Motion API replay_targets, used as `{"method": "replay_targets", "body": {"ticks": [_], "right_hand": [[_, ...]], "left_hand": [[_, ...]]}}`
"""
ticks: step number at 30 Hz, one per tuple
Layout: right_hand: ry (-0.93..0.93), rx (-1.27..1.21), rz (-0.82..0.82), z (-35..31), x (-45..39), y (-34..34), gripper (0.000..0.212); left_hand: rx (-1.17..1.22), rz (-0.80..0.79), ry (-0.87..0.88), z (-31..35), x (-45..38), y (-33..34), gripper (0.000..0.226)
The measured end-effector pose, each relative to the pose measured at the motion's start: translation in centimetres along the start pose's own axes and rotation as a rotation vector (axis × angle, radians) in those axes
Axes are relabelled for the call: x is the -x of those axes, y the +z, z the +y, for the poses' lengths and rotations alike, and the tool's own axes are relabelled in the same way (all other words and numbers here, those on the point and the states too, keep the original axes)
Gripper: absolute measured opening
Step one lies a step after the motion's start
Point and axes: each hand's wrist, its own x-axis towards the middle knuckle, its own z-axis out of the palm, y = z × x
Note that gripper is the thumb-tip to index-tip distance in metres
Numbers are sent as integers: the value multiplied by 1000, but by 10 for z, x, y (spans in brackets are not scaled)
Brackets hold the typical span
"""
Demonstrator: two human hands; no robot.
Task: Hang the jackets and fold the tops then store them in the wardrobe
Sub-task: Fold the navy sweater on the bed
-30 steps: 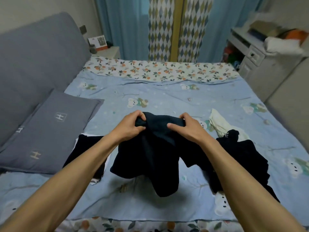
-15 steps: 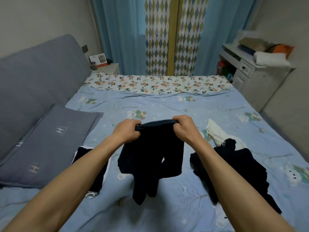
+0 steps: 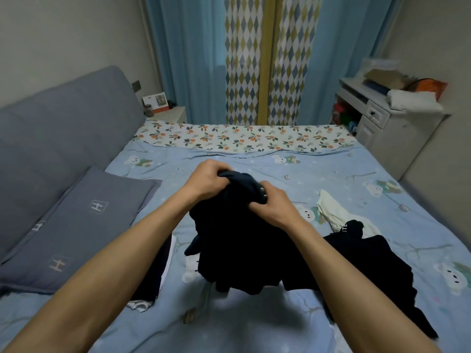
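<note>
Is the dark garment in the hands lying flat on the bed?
No: the left hand and right hand hold the dark garment bunched up above the bed.

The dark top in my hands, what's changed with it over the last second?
Both hands, left hand and right hand, have kept hold of the dark top but regripped it: half a second ago its edge was stretched taut between them, now it is bunched. The black garment, white cloth and pillow stayed put.
</note>
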Motion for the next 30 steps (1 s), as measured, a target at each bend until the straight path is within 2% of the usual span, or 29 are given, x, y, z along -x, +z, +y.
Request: {"method": "replay_targets", "body": {"ticks": [2, 5, 8, 9, 10, 12, 14, 16, 20, 23, 24, 26, 28, 30], "right_hand": [[-64, -57, 2, -10, 0, 11, 35], [-60, -81, 121, -4, -4, 9, 10], [-4, -170, 162, 6, -2, -2, 17], [27, -233, 172, 7, 0, -5, 19], [65, -292, 174, 8, 2, -8, 19], [155, -359, 131, 13, 3, -10, 12], [228, -315, 24, 16, 7, -9, 17], [256, -273, -67, 18, 11, -3, 24], [206, -335, -43, 17, 15, 8, 13], [205, -233, -44, 18, 14, 4, 24], [208, -203, -35, 17, 14, 1, 30], [199, -163, -7, 17, 11, -2, 34], [181, -94, 40, 19, 6, -1, 20], [199, -103, 111, 23, 3, -1, 8]], "left_hand": [[5, -37, 47, 11, -3, 1, 23], [-89, -161, 77, 8, -2, -2, 21], [-466, -278, -81, -21, 3, -5, 13], [-493, -274, -158, -33, 7, -4, 11], [-405, -244, -228, -44, 10, -2, 14], [0, -118, -342, -51, 13, -2, 18], [303, 3, -402, -42, 10, -3, 17], [464, 46, -419, -30, 4, -1, 20], [662, 141, -468, -17, -3, 17, 20], [771, 102, -460, -21, 0, 28, 19], [748, 79, -417, -22, 1, 29, 17], [554, 15, -288, -23, 1, 27, 14], [196, -46, -154, -20, -2, 20, 15], [-101, -39, -122, -20, -6, 14, 14]]}}
